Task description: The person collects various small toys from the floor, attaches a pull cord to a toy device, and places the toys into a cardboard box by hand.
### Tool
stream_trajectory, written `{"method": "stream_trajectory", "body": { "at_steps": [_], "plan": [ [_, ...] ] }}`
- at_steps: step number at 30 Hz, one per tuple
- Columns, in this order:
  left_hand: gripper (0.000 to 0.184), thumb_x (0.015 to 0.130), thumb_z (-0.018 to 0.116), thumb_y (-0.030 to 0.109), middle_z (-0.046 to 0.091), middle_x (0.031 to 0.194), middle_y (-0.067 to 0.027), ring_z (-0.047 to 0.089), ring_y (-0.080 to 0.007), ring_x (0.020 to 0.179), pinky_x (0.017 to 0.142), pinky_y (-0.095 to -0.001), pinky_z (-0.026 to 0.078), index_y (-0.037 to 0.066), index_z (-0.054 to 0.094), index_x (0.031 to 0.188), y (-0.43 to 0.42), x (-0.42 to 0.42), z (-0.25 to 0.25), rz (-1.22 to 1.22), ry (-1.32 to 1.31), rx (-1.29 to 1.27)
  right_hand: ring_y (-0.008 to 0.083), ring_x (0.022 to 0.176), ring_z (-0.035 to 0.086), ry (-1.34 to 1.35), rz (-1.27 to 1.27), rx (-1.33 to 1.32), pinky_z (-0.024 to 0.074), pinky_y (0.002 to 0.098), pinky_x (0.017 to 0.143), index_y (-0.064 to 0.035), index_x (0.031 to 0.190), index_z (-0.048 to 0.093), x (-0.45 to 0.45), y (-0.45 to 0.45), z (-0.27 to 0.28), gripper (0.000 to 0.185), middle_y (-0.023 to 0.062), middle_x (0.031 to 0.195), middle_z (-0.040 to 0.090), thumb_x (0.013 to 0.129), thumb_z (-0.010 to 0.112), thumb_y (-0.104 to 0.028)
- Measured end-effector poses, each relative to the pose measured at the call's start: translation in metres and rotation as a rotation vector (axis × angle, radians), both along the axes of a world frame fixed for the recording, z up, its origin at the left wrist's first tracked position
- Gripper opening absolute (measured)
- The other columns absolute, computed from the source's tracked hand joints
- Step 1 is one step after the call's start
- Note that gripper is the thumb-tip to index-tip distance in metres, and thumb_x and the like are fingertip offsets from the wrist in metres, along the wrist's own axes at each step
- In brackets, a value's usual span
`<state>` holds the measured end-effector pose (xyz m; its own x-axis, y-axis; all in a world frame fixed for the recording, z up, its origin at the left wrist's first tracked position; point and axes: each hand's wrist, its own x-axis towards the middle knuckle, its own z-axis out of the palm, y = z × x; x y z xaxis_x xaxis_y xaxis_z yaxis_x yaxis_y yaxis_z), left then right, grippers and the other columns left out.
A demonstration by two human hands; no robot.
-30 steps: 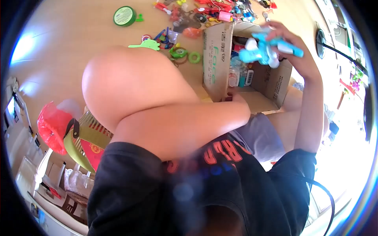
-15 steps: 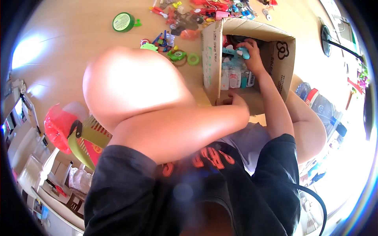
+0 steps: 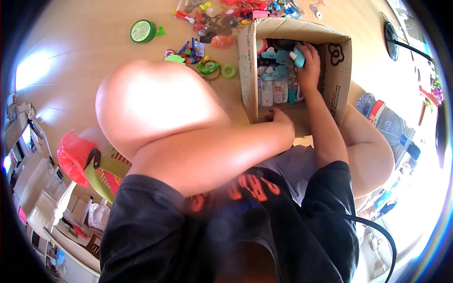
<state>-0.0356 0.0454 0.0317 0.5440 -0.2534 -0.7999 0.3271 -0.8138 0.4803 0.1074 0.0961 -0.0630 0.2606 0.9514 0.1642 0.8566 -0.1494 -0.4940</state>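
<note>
A cardboard box (image 3: 245,75) stands tipped with its opening toward me. My right hand (image 3: 310,66) reaches inside, its fingers closed on a small light-blue bottle (image 3: 298,57) with a white tip. Other light-blue pieces (image 3: 278,73) lie in the box, left of that hand. Below them, several small clear bottles (image 3: 279,92) and a teal one (image 3: 292,96) stand in a row. My left hand (image 3: 281,120) is by the box's near edge with nothing visible in it; its fingers are partly hidden, and those showing are apart.
Small toys (image 3: 222,23) are scattered on the floor beyond the box, with a green tape roll (image 3: 143,31) and a green ring (image 3: 229,71) nearer. A large water bottle (image 3: 389,118) lies at the right. A red plastic bag (image 3: 75,155) and a green-handled container (image 3: 113,165) are at the left.
My right hand has drawn slightly right inside the box, with the light-blue bottle lifted away from the other pieces. My left hand stays near the box's edge. The whole view has shifted slightly.
</note>
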Motion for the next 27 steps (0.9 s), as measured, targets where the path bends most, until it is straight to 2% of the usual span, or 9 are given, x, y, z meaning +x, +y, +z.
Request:
{"method": "stream_trajectory", "body": {
  "at_steps": [2,5,6,9,15,18,22,25,27],
  "plan": [
    [0.062,0.076,0.072,0.022,0.062,0.126,-0.0110,0.060,-0.0287,0.114,0.096,-0.0489,0.040,0.005,0.053,0.133,0.000,-0.001,-0.001,0.000,-0.003,0.005,0.0348,0.094,0.060,-0.043,-0.058,0.055,0.0499,0.0394,0.080,-0.0098,0.112,0.060,0.008,0.002,0.007,0.032,0.0159,0.112,0.060,0.081,0.067,-0.007],
    [0.061,0.077,0.071,0.024,0.062,0.125,-0.0104,0.060,-0.0284,0.114,0.097,-0.0485,0.040,0.005,0.053,0.133,0.000,-0.002,-0.004,0.013,-0.011,0.009,0.0350,0.095,0.060,-0.104,-0.188,-0.470,0.0498,0.0431,0.075,-0.0074,0.103,0.058,0.008,0.007,0.045,0.026,0.0164,0.114,0.059,0.082,0.069,-0.019],
    [0.062,0.078,0.071,0.025,0.062,0.125,-0.0104,0.060,-0.0284,0.114,0.098,-0.0489,0.040,0.005,0.052,0.133,0.003,-0.002,0.000,0.007,0.001,-0.002,0.0380,0.092,0.061,-0.098,-0.129,-0.441,0.0491,0.0455,0.072,-0.0047,0.097,0.055,0.012,0.005,0.048,0.028,0.0189,0.108,0.061,0.080,0.070,-0.021],
    [0.066,0.078,0.071,0.030,0.062,0.125,-0.0106,0.060,-0.0288,0.114,0.100,-0.0505,0.039,0.004,0.049,0.135,0.003,-0.003,0.005,-0.007,0.009,0.026,0.0435,0.090,0.061,-0.200,0.147,-0.201,0.0486,0.0481,0.075,-0.0050,0.104,0.052,0.041,-0.007,0.019,0.030,0.0221,0.100,0.062,0.082,0.068,-0.018],
    [0.077,0.076,0.072,0.034,0.060,0.127,-0.0120,0.060,-0.0310,0.115,0.103,-0.0538,0.035,0.001,0.042,0.139,-0.003,0.003,-0.004,-0.050,0.055,0.061,0.0464,0.104,0.054,0.204,-0.046,-0.567,0.0447,0.0486,0.090,-0.0022,0.123,0.041,0.047,-0.022,0.012,0.045,0.0267,0.112,0.057,0.085,0.062,-0.014],
    [0.076,0.078,0.071,0.033,0.059,0.129,-0.0127,0.059,-0.0316,0.115,0.103,-0.0540,0.034,0.002,0.040,0.140,-0.001,0.002,-0.002,-0.056,0.058,0.052,0.0453,0.107,0.053,0.243,0.044,-0.519,0.0441,0.0484,0.091,-0.0002,0.127,0.041,0.051,-0.030,-0.003,0.046,0.0262,0.117,0.055,0.088,0.059,-0.014],
    [0.073,0.080,0.070,0.030,0.057,0.131,-0.0132,0.058,-0.0312,0.117,0.103,-0.0532,0.035,0.002,0.040,0.141,-0.005,0.006,-0.004,-0.111,0.137,0.066,0.0494,0.095,0.055,-0.241,0.290,-0.364,0.0454,0.0503,0.087,-0.0006,0.130,0.039,0.047,-0.038,-0.027,0.046,0.0257,0.110,0.059,0.090,0.057,-0.014],
    [0.073,0.081,0.070,0.027,0.058,0.131,-0.0124,0.057,-0.0303,0.119,0.103,-0.0526,0.035,0.005,0.039,0.142,0.002,-0.001,0.002,-0.013,0.024,0.022,0.0493,0.096,0.055,-0.161,0.082,-0.453,0.0459,0.0518,0.084,0.0003,0.124,0.042,0.049,-0.044,-0.052,0.042,0.0262,0.109,0.059,0.090,0.059,-0.017],
    [0.051,0.087,0.061,0.029,0.060,0.126,-0.0163,0.056,-0.0343,0.117,0.102,-0.0560,0.032,0.007,0.053,0.132,-0.002,-0.002,-0.003,-0.022,0.014,0.038,0.0484,0.097,0.055,-0.152,-0.041,-0.512,0.0461,0.0524,0.084,0.0001,0.121,0.042,0.045,-0.041,-0.061,0.040,0.0266,0.107,0.060,0.089,0.060,-0.018]
  ]
}}
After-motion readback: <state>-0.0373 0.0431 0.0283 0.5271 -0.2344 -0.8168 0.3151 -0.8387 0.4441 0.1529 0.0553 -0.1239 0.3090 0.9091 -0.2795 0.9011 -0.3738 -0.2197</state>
